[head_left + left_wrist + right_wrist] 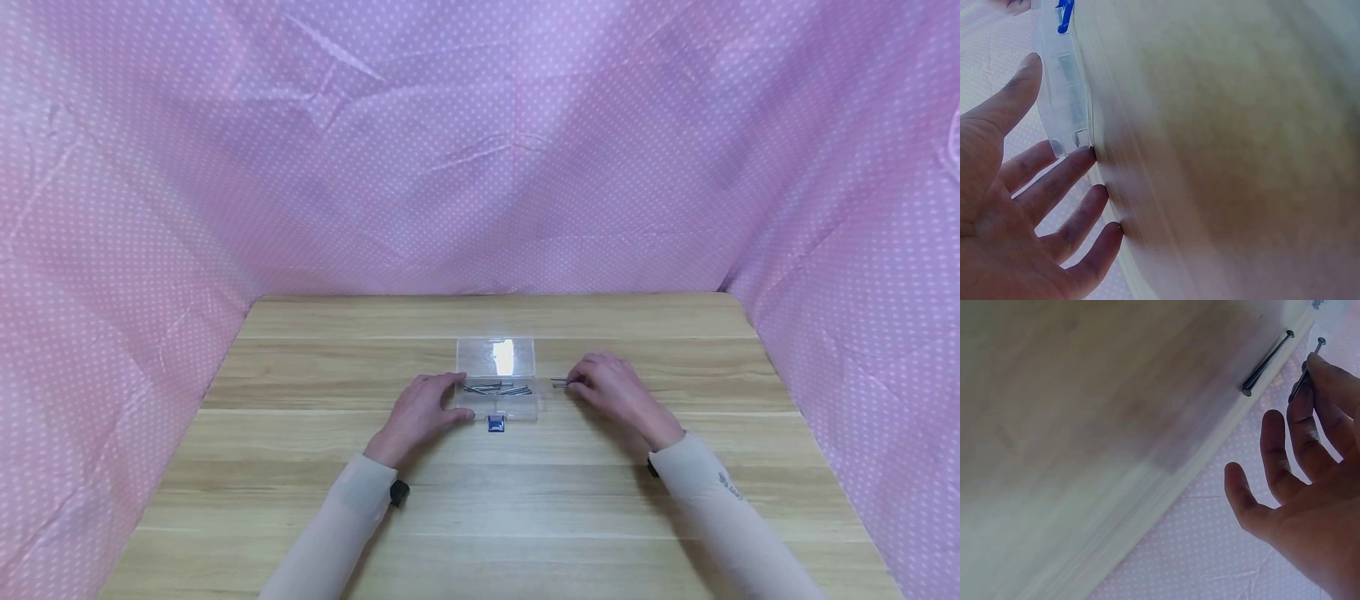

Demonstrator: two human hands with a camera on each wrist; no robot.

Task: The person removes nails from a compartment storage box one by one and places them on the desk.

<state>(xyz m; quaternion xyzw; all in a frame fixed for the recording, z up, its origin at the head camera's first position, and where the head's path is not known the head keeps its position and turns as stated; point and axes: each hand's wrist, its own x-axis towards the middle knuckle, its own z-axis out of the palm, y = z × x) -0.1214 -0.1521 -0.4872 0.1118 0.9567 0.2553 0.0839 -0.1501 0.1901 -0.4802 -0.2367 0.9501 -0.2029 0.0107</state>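
A clear plastic box (pixel 517 408) with its lid (pixel 480 357) swung back lies on the table, several metal nails (pixel 514 391) in its rear compartment. At its left end my left hand (pixel 423 408) holds it between thumb and index finger; the other fingers spread toward the tabletop in the left wrist view. Right of the box, my right hand (pixel 611 387) pinches a nail (pixel 1298 387) between thumb and fingertips, just above the table. Loose nails (pixel 1267 362) lie on the wood beside those fingertips in the right wrist view.
A blue latch (pixel 496 424) sticks out from the box's front. The wooden table (pixel 480 517) runs back to a pink dotted cloth (pixel 480 208), which hangs at the rear and both sides.
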